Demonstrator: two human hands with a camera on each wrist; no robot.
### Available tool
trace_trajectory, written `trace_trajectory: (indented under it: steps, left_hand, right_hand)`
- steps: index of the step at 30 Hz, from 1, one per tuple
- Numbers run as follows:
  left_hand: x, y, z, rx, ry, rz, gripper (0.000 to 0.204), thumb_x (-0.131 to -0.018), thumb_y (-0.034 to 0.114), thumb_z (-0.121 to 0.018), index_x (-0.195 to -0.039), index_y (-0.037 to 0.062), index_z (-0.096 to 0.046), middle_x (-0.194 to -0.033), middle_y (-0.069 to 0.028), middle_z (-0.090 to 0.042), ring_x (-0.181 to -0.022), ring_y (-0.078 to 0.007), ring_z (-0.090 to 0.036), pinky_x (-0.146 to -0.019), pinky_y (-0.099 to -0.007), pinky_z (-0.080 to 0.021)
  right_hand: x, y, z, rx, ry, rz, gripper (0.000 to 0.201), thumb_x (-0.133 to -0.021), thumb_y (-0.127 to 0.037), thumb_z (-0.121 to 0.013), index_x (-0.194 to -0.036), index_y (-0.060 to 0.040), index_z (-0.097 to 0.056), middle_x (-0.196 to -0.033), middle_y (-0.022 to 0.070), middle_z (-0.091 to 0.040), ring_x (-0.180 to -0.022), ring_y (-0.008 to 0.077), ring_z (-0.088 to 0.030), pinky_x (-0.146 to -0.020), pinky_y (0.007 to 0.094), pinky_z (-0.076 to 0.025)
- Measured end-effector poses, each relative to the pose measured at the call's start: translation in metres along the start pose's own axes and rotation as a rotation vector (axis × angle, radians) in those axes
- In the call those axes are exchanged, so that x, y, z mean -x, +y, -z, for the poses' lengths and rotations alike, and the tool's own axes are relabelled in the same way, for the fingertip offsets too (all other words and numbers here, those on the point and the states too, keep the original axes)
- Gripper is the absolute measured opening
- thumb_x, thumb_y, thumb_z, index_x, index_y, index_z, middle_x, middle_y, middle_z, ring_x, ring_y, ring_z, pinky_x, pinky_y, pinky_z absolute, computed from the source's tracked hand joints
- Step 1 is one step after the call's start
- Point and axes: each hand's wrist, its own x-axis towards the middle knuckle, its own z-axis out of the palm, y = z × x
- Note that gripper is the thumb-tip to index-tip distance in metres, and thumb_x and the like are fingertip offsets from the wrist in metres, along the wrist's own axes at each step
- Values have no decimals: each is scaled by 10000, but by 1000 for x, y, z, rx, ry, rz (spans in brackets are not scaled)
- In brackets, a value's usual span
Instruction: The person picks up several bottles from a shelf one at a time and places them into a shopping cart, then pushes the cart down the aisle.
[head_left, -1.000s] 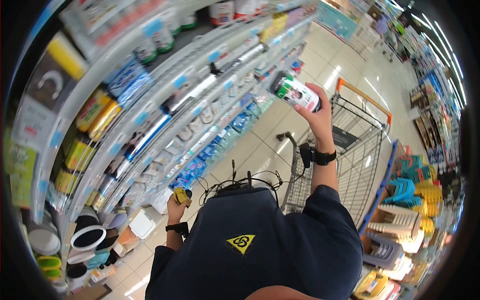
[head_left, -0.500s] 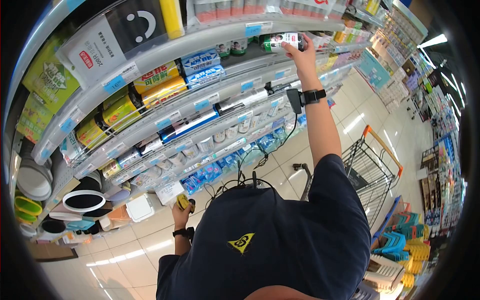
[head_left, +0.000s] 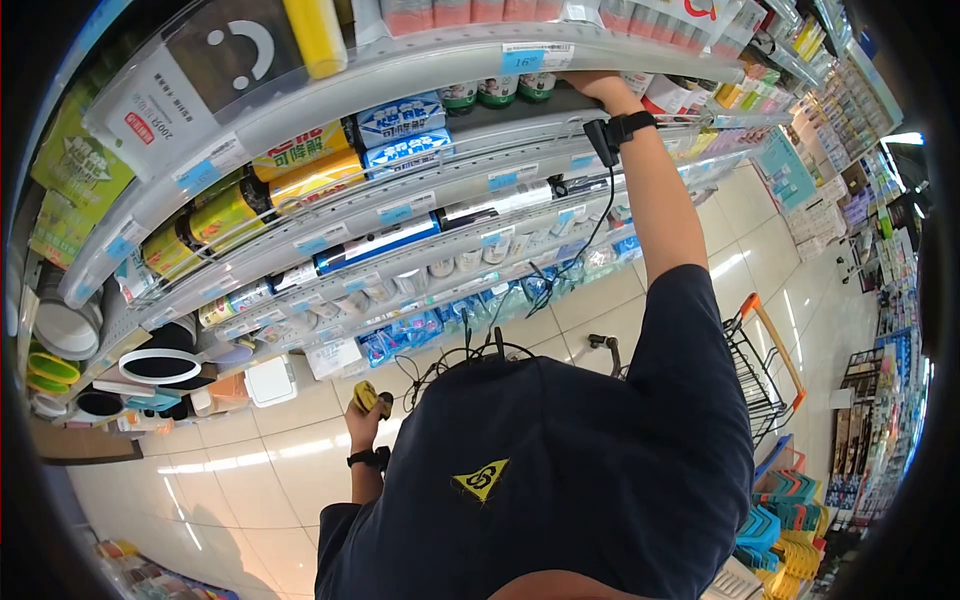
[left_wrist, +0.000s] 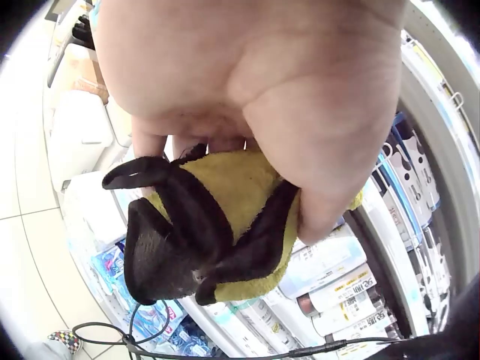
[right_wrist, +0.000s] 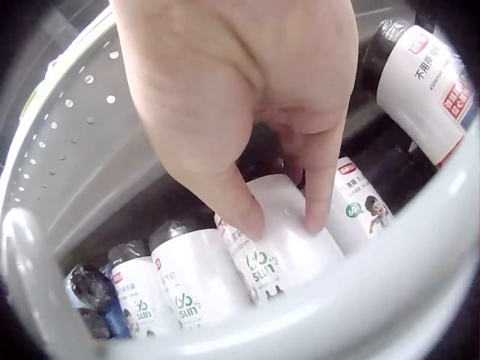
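In the right wrist view my right hand (right_wrist: 247, 90) reaches in between shelf boards and pinches a white-labelled roll of black bags (right_wrist: 283, 210) between thumb and fingers. It stands in a row with similar rolls (right_wrist: 196, 271) that have green print on white labels. From the head view, the right hand (head_left: 598, 88) is partly hidden under the upper shelf edge. Low at my left side, my left hand (head_left: 360, 425) grips a small yellow cloth (left_wrist: 236, 187) with black trim (left_wrist: 196, 217) and loose black straps. Part of the cloth is hidden by the palm.
Price-tagged shelf edges (head_left: 420, 70) run just above and below my right hand. Yellow and blue bag rolls (head_left: 305, 180) lie to the left. A shopping cart (head_left: 765, 370) stands at right. Trash bins (head_left: 160, 365) sit low at left. A black cable (head_left: 610, 210) hangs from my right wrist.
My right hand has carried the roll from over the cart up and left to the shelf, then in under the upper board. The left hand keeps hold of the cloth.
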Motion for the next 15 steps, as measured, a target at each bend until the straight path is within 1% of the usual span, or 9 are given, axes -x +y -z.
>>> trace_trajectory:
  steps: [2, 4, 6, 8, 10, 11, 12, 14, 15]
  left_hand:
    - [-2, 3, -7, -38, 0, 0, 332, -812, 120, -775, -1057, -47, -625, -916, -81, -687, -805, -156, -667, -714, -292, -546]
    - [-4, 1, -11, -74, 0, -4, 327, -814, 119, -773, -1055, -47, -626, -918, -81, -686, -808, -156, -667, -709, -292, -544]
    - [-5, -1, -13, -3, -19, -12, 321, -813, 130, -775, -1040, -47, -631, -903, -87, -690, -791, -157, -668, -695, -292, -543]
    - [-9, 0, -11, -8, -27, -36, 323, -813, 139, -777, -1038, -47, -636, -901, -92, -695, -784, -161, -670, -696, -297, -545]
    - [-16, 1, -6, -88, -46, -11, 333, -816, 141, -775, -1051, -48, -635, -919, -97, -696, -802, -167, -672, -715, -302, -547]
    - [-18, 4, -2, -109, -58, -6, 344, -822, 144, -775, -1066, -51, -631, -937, -98, -696, -827, -169, -672, -739, -306, -546]
    - [-20, 10, 0, -129, -74, -14, 344, -822, 144, -775, -1066, -51, -631, -937, -98, -696, -827, -169, -672, -739, -306, -546]
    - [-24, 21, 5, -97, -84, -49, 344, -829, 153, -776, -1064, -54, -630, -929, -97, -697, -826, -168, -670, -748, -305, -544]
    - [-28, 19, 10, -90, -117, -53, 331, -843, 157, -766, -1062, -50, -631, -925, -93, -696, -824, -163, -668, -745, -304, -543]
  right_hand:
    - [-1, 3, 2, -109, -34, 18, 432, -901, -389, -649, -1236, -116, -621, -1256, 124, -627, -1158, 348, -560, -976, 446, -448]
    - [-1, 3, 4, -41, -63, 9, 440, -898, -383, -659, -1245, -116, -617, -1259, 132, -624, -1164, 345, -560, -987, 444, -443]
    - [-1, 9, -3, -26, 8, 70, 447, -904, -384, -655, -1259, -115, -612, -1273, 143, -616, -1179, 348, -553, -994, 442, -440]
    - [3, 9, -4, -87, -13, 7, 480, -896, -363, -674, -1290, -103, -590, -1295, 153, -604, -1189, 349, -551, -999, 436, -441]
    - [6, 13, -11, -297, -114, -33, 519, -876, -329, -701, -1316, -89, -565, -1317, 159, -592, -1188, 350, -554, -1009, 424, -435]
    - [11, 16, -19, -333, -80, -58, 557, -856, -304, -721, -1330, -69, -547, -1300, 184, -599, -1195, 348, -556, -1000, 416, -444]
    - [18, 15, -18, -331, -72, -84, 557, -856, -304, -721, -1330, -69, -547, -1300, 184, -599, -1195, 348, -556, -1000, 416, -444]
    - [38, 10, -10, -550, -14, -137, 571, -839, -305, -736, -1322, -60, -554, -1266, 200, -615, -1183, 349, -572, -991, 409, -457]
    - [57, -1, 5, -557, 94, -170, 584, -828, -319, -748, -1316, -64, -556, -1237, 190, -633, -1151, 338, -599, -974, 400, -474]
